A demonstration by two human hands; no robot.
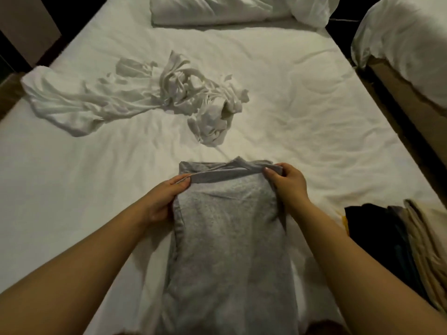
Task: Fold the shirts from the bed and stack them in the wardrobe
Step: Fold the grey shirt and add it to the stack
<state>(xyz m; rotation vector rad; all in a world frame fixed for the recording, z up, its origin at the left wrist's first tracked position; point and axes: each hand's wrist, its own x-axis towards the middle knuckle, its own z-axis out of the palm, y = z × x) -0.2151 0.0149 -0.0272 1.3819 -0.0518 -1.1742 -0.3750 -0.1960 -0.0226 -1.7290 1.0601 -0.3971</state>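
1. A grey shirt (227, 238) lies lengthwise on the white bed (302, 97), folded into a narrow strip (sleeves tucked under, as far as one can tell).
2. The left hand (164, 199) pinches the strip's far left corner between thumb and fingers.
3. The right hand (287, 182) pinches the far right corner, lifting that edge off the rest.
4. A crumpled white shirt (135, 97) lies beyond, well apart.
5. Dark and beige clothes (399, 245) sit at the bed's right edge.
6. Pillows (217, 9) rest at the head.

Ahead, white shirts (145, 100); right, clothes pile (399, 243).
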